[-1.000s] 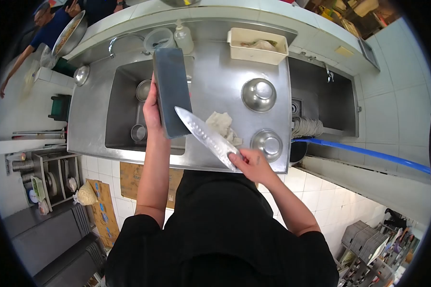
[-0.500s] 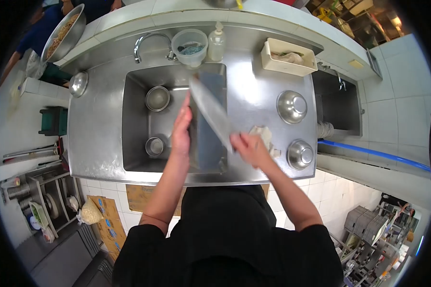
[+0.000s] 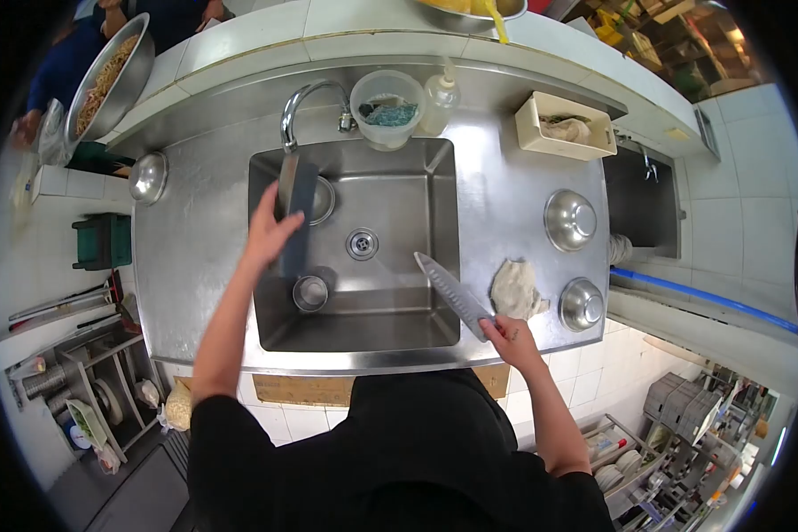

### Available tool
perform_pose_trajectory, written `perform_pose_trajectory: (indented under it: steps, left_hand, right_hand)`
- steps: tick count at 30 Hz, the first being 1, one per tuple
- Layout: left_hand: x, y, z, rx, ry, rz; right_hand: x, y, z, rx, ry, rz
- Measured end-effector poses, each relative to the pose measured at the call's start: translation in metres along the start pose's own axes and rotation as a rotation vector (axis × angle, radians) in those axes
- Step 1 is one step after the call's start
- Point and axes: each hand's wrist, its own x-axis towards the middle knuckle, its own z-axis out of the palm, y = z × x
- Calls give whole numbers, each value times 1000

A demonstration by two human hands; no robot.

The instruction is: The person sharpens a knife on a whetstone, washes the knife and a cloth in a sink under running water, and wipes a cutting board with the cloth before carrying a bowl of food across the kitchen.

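Note:
A long dark-grey sharpening stone (image 3: 301,217) is held on edge by my left hand (image 3: 271,229), over the left side of the sink (image 3: 390,310) and just below the faucet (image 3: 306,102). My fingers and thumb clasp its sides. In my right hand (image 3: 509,337) is a knife (image 3: 452,293), gripped near its handle. The blade has a row of dimples and points up and left over the sink's right edge. Beside that hand lies a crumpled cloth (image 3: 516,291). Two metal bowls, one upper (image 3: 317,200) and one lower (image 3: 310,293), sit in the sink, the upper partly hidden by the stone.
Behind the sink stand a plastic tub (image 3: 387,111) with blue-green scrubbing material and a pump bottle (image 3: 440,97). At right are a cream bin (image 3: 566,127) and two upturned bowls (image 3: 570,220). Another person's hand (image 3: 27,129) is near a large food bowl (image 3: 111,80), upper left.
The sharpening stone has moved from the sink's right side to the left, now in my left hand. My right hand has drawn the knife down and right, away from it.

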Motion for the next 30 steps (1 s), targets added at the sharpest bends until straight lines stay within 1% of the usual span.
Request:
perform_pose_trajectory:
  steps: [2,4,6,7,8,10,11,13,14,16,17,18,19,20,21,22,24,25,26,28,29,30]
  left_hand:
    - [61,15,-35,459,-117,-55]
    - [127,-27,-60,501,-180,230]
    - [184,-55,-68,553,-228,310]
    - [195,-46,-64,547,-233,313]
    - [207,-37,-62,619,-269,263]
    - [208,13,-53,758,-356,183]
    - [208,5,-50,752,-359,182]
    - [204,-15,-40,674,-68,369]
    - [197,-22,-29,672,-71,366]
    - [169,-8,10,478,264,617]
    - [156,2,31,395,197,670]
    - [145,10,46,389,111,621]
    - [138,15,66,301,155,673]
    - [137,11,77,255,185,615]
    - [140,7,83,210,216,559]
    - [142,5,87,216,219,557]
    - [145,2,91,197,343,531]
    - [144,3,93,201,350,528]
    - [142,3,95,187,402,494]
    - [140,-10,93,163,494,463]
    - [134,-18,89,168,502,461]
    - [126,-25,85,228,548,282]
  right_hand:
    - [6,-13,9,-21,-28,-10]
    - [10,-30,13,-93,-81,9]
    - [14,-34,19,-134,-84,-5]
    - [13,-36,22,-173,-93,-18]
    - [14,-38,24,-182,-139,27]
    - [17,-35,29,-185,-166,30]
    - [18,-33,31,-183,-199,26]
    - [23,-33,34,-181,-216,22]
    - [28,-34,37,-176,-230,14]
    - [44,-33,43,-163,-247,15]
    - [53,-36,47,-150,-266,14]
    - [64,-42,48,-152,-272,14]
    - [77,-49,50,-167,-320,44]
    - [90,-57,53,-179,-366,72]
    - [105,-54,61,-196,-358,-6]
    - [120,-63,66,-210,-347,-86]
    - [148,-91,70,-298,-394,-98]
    - [164,-97,79,-348,-380,-150]
    - [180,-102,90,-399,-366,-201]
    - [208,-117,108,-440,-319,-191]
    - [218,-137,110,-484,-324,-181]
    - [225,-157,110,-527,-329,-170]
